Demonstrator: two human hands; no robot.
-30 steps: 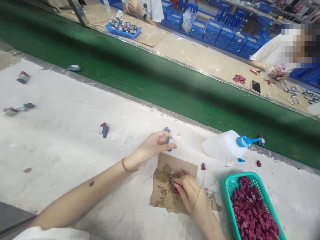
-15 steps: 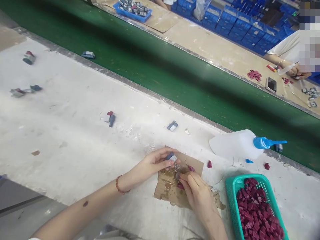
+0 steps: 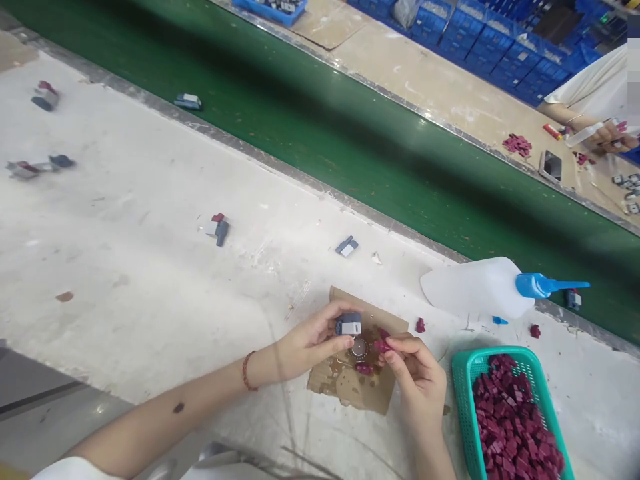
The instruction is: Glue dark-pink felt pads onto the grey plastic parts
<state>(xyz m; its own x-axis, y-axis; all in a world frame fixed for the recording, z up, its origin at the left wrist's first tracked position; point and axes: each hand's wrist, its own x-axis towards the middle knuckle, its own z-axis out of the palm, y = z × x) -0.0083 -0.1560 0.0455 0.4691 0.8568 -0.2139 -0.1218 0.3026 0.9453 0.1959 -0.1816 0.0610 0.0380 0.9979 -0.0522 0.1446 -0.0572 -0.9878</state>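
Held in my left hand is a small dark-blue and light-grey plastic piece, its grey face turned up. My right hand pinches a small maroon plastic piece between thumb and fingertips, a short way to the right of the left hand. Both hands are over a stained sheet of brown cardboard. On the cardboard, between the hands, lie a round, toothed metal disc and a second maroon piece. Wet-looking patches surround them.
A green basket of maroon pieces stands at right. Behind it lies a white bottle with a blue nozzle. Several blue-grey pieces are spread over the white table. Past a green conveyor belt, a co-worker's hands hold something small.
My right hand has left the metal disc and now pinches a maroon piece, farther right. The blue-grey piece in my left hand has turned. The camera view has shifted slightly.
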